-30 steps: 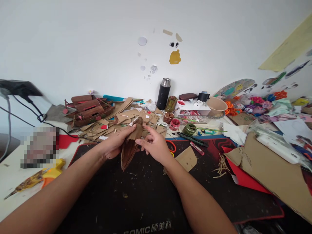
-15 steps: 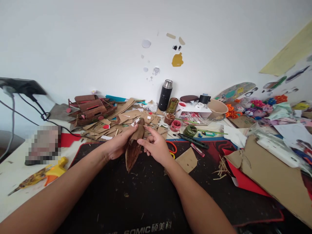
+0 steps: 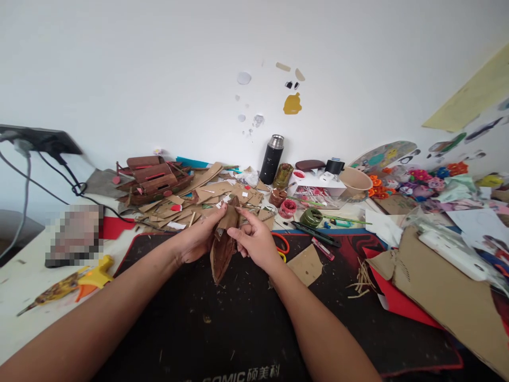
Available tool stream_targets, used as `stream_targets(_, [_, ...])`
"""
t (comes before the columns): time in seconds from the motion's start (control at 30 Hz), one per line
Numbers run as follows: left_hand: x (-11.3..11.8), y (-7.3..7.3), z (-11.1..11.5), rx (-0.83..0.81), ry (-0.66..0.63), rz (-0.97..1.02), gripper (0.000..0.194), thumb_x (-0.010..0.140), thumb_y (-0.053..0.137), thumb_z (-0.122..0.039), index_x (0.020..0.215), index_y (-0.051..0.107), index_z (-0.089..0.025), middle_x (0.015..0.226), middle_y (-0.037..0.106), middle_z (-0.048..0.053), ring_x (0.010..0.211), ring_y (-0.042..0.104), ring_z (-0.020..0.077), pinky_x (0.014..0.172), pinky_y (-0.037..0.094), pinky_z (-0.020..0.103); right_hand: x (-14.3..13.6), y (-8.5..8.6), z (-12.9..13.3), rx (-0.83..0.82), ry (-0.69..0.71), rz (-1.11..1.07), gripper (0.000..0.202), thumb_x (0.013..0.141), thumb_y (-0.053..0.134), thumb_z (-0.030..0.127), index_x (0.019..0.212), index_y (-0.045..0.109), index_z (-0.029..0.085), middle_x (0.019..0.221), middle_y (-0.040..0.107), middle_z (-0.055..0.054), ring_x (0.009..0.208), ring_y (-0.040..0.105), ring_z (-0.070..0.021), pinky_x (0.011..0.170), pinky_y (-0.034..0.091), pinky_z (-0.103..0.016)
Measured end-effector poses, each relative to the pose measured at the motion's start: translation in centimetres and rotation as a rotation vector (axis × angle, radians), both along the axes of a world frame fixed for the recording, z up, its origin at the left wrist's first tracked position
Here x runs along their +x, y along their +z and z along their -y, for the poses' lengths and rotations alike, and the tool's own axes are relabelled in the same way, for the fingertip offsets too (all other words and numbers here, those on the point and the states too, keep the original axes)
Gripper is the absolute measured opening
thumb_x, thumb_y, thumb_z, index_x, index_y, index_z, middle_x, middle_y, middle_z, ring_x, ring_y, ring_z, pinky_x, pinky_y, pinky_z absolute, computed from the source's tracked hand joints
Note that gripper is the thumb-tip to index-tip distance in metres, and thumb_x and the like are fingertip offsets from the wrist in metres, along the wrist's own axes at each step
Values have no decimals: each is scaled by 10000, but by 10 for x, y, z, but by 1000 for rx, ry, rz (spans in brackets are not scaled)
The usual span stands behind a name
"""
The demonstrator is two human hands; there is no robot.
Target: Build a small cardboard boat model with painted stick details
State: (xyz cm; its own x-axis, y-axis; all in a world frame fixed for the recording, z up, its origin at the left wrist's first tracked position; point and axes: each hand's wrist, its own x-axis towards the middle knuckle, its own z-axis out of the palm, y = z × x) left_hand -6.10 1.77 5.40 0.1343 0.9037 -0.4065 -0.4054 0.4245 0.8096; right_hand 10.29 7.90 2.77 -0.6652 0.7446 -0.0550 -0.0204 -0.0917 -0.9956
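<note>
A small brown model boat (image 3: 223, 253), seemingly of painted cardboard, is held over the dark mat with its pointed end toward me. An arched cover (image 3: 228, 218) spans its middle. My left hand (image 3: 201, 233) is closed around the boat's left side, thumb on the cover. On the other side, my right hand (image 3: 253, 237) grips the boat's edge between thumb and fingers; some of its fingertips are hidden. Scissors with red and yellow handles (image 3: 283, 243) lie just right of my right hand, beside a cardboard piece (image 3: 305, 263).
Behind my hands lie cardboard scraps (image 3: 210, 192) and finished-looking brown boats (image 3: 153, 178). Paint jars (image 3: 287, 208) and a black thermos (image 3: 272, 159) stand at the back. A yellow glue gun (image 3: 89, 278) lies left. Large cardboard (image 3: 441, 281) covers the right side of the mat (image 3: 238, 329).
The view has shifted slightly. The boat has turned a little, its near tip swinging right and the cover showing more from above. Both hands keep hold of it.
</note>
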Motion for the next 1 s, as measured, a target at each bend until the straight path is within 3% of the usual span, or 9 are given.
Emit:
stream_targets(0.23, [-3,1,-2,46,168,-44,433,947,738,-546,1227,739,-215,1066,836,111,886,811,277,793,656,360,4,-7,-4,213,-9,122,827,889,798,536,1579,487,203,653,593,86,516,525,-133,526,406,-263])
stream_targets(0.47, [-8,4,-1,-8,284,-156,675,868,840,-552,1425,653,-221,1283,794,155,1094,783,307,841,658,356,8,-5,-6,435,11,285,865,859,871,466,1594,473,245,855,712,9,699,627,-190,676,458,-334])
stream_targets(0.63, [-5,0,-1,13,257,-131,647,898,810,-549,1424,650,-207,1228,808,157,1035,794,295,846,653,363,5,-9,-5,332,4,217,810,873,857,376,1576,472,264,897,733,0,746,665,-196,706,500,-339])
stream_targets(0.77, [-2,-5,-2,50,233,-117,611,916,764,-601,1406,658,-252,1135,828,111,932,802,280,797,651,368,4,-11,-5,199,21,136,815,852,864,350,1559,471,254,953,736,-15,737,673,-182,610,494,-293])
stream_targets(1.0, [-4,-12,-1,-4,138,-122,647,881,662,-791,1150,764,-211,930,823,102,787,764,265,712,621,361,4,-5,-2,66,84,66,868,808,873,373,1554,454,232,940,706,6,693,666,-168,544,473,-272])
